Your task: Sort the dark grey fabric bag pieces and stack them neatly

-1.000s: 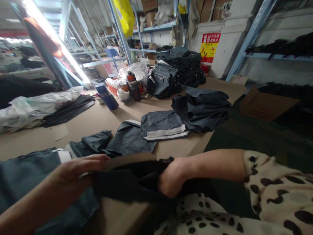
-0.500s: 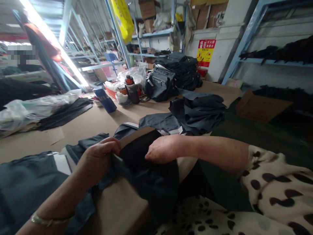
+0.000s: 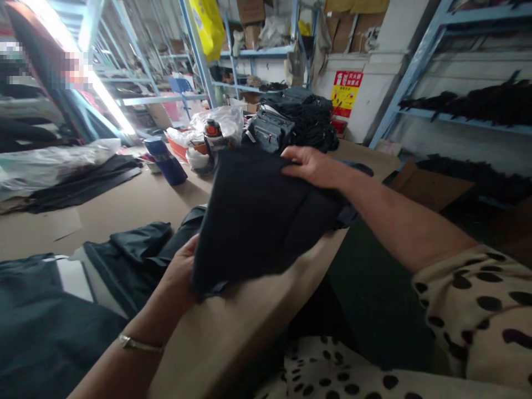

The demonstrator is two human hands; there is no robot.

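Note:
A dark, nearly black fabric piece (image 3: 257, 221) is spread upright between my two hands above the table's front edge. My left hand (image 3: 183, 277) is closed on its lower left edge, the fingertips hidden behind the cloth. My right hand (image 3: 310, 166) pinches the upper right part of the fabric, thumb and fingers close together. To the left of my left hand lie dark grey-blue garment pieces (image 3: 128, 260) with a white strip (image 3: 75, 277) on them. Behind the raised fabric, other cloth is mostly covered.
Brown paper covers the table (image 3: 233, 327). At the back stand a bottle (image 3: 213, 133), a blue box-like object (image 3: 166, 163), plastic bags (image 3: 224, 122) and a pile of dark bags (image 3: 299, 116). An open cardboard box (image 3: 432, 185) and blue shelving (image 3: 386, 105) are on the right.
The dark fabric has been lifted and opened out flat between the hands. My right hand has moved up and away to the right; my left hand has dropped slightly.

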